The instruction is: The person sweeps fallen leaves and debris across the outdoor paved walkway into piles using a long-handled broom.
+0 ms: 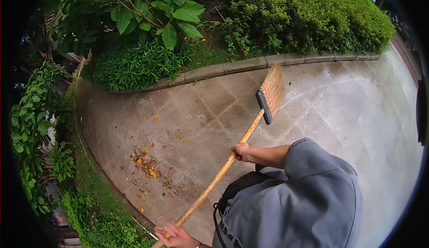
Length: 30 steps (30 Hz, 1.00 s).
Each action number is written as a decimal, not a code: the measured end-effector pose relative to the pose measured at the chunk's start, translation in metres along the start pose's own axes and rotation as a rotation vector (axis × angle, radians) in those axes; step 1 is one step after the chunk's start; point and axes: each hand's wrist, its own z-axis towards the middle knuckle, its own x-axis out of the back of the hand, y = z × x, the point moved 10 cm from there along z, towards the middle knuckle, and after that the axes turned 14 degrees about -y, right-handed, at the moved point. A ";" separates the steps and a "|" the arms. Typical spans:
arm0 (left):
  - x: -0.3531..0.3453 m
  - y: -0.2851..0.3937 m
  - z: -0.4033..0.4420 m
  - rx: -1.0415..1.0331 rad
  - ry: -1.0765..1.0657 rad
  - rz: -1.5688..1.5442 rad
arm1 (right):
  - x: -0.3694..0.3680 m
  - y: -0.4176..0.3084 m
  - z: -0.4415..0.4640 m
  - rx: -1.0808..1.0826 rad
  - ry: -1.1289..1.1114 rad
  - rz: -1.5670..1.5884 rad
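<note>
A long-handled broom (213,183) runs slantwise across the view, with a wooden handle, a dark cap and straw bristles (276,86). My right hand (242,152) is wrapped round the middle of the handle, with the arm reaching out of a grey sleeve. Near the bottom edge, my left hand (173,235) grips the handle close to its upper end. The bristles fan out toward the stone curb; I cannot tell whether they touch the paving. Left of the handle lies a loose scatter of yellow, orange and brown leaves (149,164) mixed with thin twigs.
Diamond-patterned paving (203,98) spreads around me, pale and wet-looking at right. A low stone curb (254,63) borders a bed with a trimmed hedge (308,17) and leafy plants (138,62). Along the left, a thin edging (105,176) separates the paving from grass and shrubs.
</note>
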 end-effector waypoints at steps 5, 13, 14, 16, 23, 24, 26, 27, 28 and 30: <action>-0.163 -0.184 0.091 0.359 -0.377 -0.090 | 0.203 -0.112 0.057 0.059 0.201 0.129; -0.225 -0.245 0.139 0.401 -0.384 -0.005 | 0.242 -0.156 0.096 -0.027 0.236 0.175; -0.213 -0.228 0.143 0.357 -0.306 0.011 | 0.219 -0.160 0.107 -0.027 0.226 0.102; -0.187 -0.187 0.138 0.244 -0.160 0.022 | 0.149 -0.169 0.100 -0.085 0.152 -0.031; -0.222 -0.008 0.065 -0.193 0.465 0.488 | -0.143 -0.094 0.079 -0.350 -0.484 -0.361; -0.222 -0.008 0.051 -0.204 0.465 0.537 | -0.175 -0.078 0.083 -0.374 -0.561 -0.400; -0.228 -0.020 0.045 -0.225 0.464 0.713 | -0.237 -0.049 0.107 -0.410 -0.667 -0.464; -0.233 -0.028 0.045 -0.283 0.548 0.789 | -0.268 -0.036 0.121 -0.438 -0.754 -0.515; -0.230 -0.034 0.043 -0.310 0.607 0.814 | -0.294 -0.021 0.124 -0.466 -0.836 -0.562; -0.219 -0.027 0.043 -0.404 0.642 0.843 | -0.334 -0.009 0.109 -0.471 -0.837 -0.574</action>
